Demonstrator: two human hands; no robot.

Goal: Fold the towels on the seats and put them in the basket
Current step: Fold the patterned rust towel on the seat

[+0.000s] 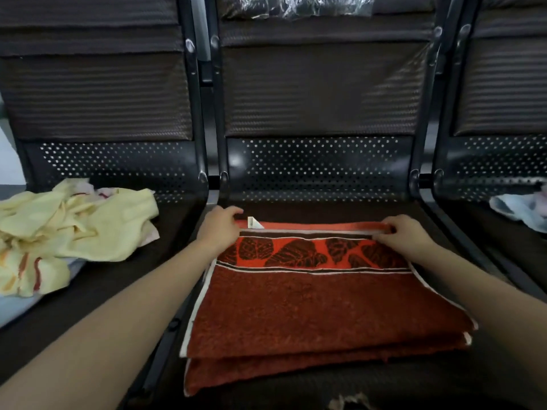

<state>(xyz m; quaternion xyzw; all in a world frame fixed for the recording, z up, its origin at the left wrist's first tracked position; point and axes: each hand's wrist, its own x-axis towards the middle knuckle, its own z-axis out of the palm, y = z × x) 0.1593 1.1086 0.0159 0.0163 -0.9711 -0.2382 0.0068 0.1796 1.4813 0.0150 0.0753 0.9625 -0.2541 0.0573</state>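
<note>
A row of dark metal seats with perforated backs is seen from above, from the point of view of a person reaching forward with two bare arms. On the middle seat [319,208] lies a rust-red towel [310,309], folded into layers, with an orange band of dark leaf shapes near its far end and a small white tag at the far left corner. The left hand [220,224] pinches the towel's far left corner, fingers curled over the edge. The right hand [404,232] pinches the far right corner in the same way. On the left seat [124,276] sits a crumpled pile of pale yellow towels [74,229] with red and orange markings. On the right seat [503,232], at the frame's edge, lies a bunched pale blue cloth [518,210].
</note>
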